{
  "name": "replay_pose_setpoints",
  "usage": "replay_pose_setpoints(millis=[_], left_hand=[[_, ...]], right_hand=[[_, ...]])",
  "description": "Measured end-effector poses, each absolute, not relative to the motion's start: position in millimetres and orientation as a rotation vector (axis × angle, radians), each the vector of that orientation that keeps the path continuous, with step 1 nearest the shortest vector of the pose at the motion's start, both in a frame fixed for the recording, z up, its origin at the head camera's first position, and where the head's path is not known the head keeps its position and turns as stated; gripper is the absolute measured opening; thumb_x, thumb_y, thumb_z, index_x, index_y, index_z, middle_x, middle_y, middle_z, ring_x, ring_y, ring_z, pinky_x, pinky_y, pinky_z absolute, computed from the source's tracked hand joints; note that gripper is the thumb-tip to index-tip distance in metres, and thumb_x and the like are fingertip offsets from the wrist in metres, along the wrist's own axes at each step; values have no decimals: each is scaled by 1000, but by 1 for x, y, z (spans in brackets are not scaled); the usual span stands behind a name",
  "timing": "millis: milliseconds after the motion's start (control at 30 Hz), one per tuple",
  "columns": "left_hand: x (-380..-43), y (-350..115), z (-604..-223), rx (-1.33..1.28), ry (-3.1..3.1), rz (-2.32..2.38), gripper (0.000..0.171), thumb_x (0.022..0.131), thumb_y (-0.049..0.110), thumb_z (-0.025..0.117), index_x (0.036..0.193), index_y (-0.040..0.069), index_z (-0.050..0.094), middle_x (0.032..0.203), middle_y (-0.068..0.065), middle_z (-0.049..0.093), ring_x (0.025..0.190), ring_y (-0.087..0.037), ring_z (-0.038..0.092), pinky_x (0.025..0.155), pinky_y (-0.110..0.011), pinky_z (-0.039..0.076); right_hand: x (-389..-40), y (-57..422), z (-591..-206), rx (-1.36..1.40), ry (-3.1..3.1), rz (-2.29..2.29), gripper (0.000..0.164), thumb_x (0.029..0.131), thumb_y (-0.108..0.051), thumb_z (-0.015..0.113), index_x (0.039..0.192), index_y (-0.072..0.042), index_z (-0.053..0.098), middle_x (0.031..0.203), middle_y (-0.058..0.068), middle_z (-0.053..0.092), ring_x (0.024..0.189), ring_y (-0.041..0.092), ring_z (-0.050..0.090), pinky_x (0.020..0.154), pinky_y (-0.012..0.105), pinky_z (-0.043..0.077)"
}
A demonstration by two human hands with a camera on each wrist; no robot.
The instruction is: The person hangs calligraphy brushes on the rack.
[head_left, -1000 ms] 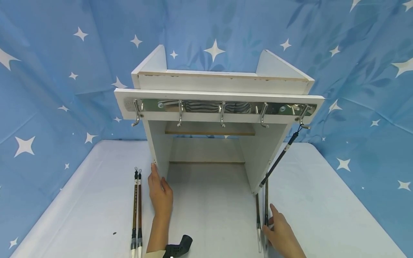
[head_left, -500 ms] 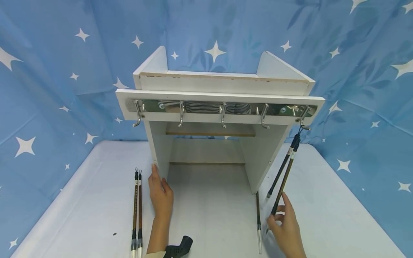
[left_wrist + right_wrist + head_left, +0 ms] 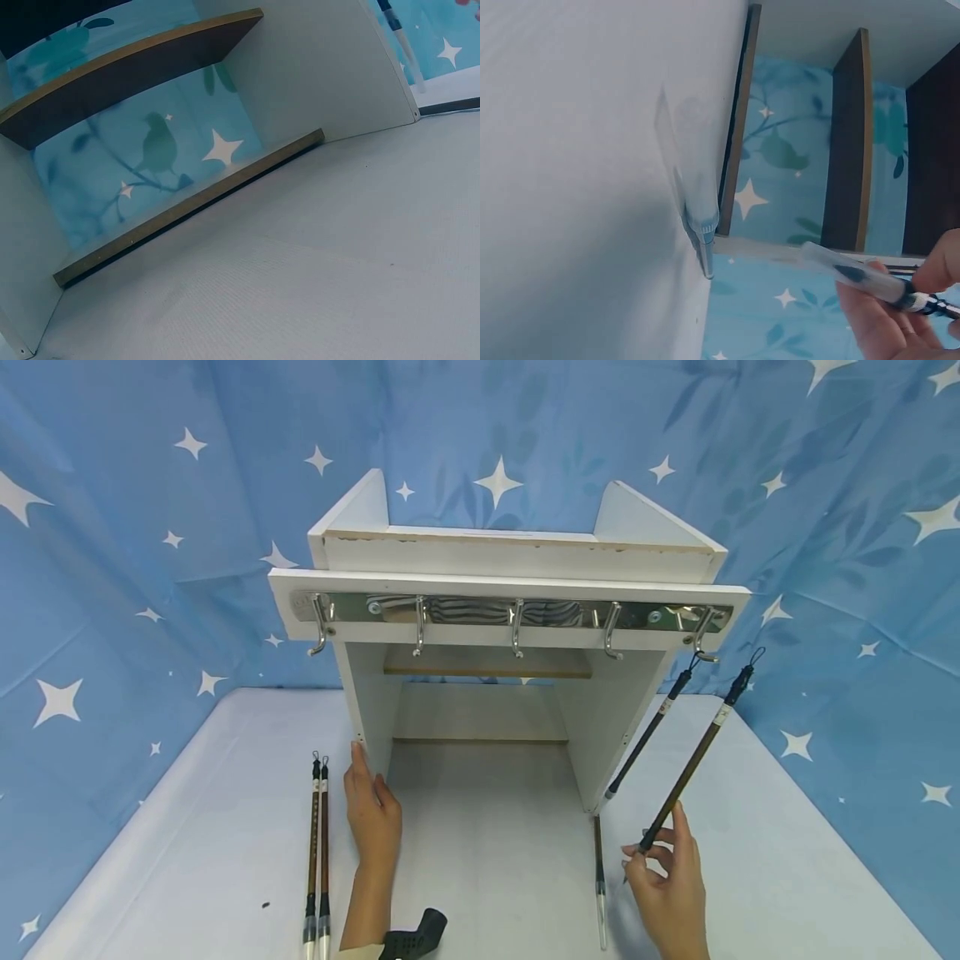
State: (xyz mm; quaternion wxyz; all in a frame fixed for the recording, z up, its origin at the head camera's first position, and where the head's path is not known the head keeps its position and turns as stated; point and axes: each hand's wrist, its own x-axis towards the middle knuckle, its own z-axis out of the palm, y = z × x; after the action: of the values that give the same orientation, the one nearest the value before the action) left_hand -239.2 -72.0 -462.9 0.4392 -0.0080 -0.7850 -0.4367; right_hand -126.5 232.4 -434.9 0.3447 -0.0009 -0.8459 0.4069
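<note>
My right hand (image 3: 675, 889) pinches a calligraphy brush (image 3: 693, 768) near its lower end, in the head view. The brush slants up and right, its cord loop standing to the right of the rightmost hook (image 3: 703, 631). In the right wrist view a clear cap (image 3: 847, 271) covers its bristles. From that hook a second brush (image 3: 648, 731) hangs by its loop. My left hand (image 3: 372, 818), fingers extended, rests against the lower front edge of the left side panel (image 3: 366, 702) of a white shelf unit.
Another capped brush (image 3: 599, 860) lies on the white table by the unit's right panel (image 3: 611, 718). Two more brushes, a left one (image 3: 312, 843) and a right one (image 3: 325, 852), lie side by side left of my left hand. A metal hook rail (image 3: 480, 608) spans the unit's front.
My right hand has lifted the brush off the table and brought its loop up past the rightmost hook to the right. The hanging brush has swung slightly. My left hand stays put.
</note>
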Motion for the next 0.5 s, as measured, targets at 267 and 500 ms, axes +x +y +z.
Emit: replay_pose_setpoints(millis=[267, 500], left_hand=[[-240, -71, -462, -29, -1933, -1077, 66, 88, -10, 45, 145, 13, 20, 119, -29, 44, 109, -43, 49, 83, -55, 48], [-239, -72, -463, -24, -1945, -1085, 64, 89, -9, 44, 145, 12, 21, 120, -28, 43, 113, -41, 47, 87, -53, 47]], right_hand=[[-124, 228, -427, 215, -1993, 901, 80, 60, 23, 52, 136, 10, 32, 104, -4, 46, 88, -17, 51, 67, 1, 45], [-122, 223, -418, 299, -1904, 894, 62, 67, 13, 48, 128, 16, 38, 106, -4, 49, 90, -14, 54, 70, 1, 45]])
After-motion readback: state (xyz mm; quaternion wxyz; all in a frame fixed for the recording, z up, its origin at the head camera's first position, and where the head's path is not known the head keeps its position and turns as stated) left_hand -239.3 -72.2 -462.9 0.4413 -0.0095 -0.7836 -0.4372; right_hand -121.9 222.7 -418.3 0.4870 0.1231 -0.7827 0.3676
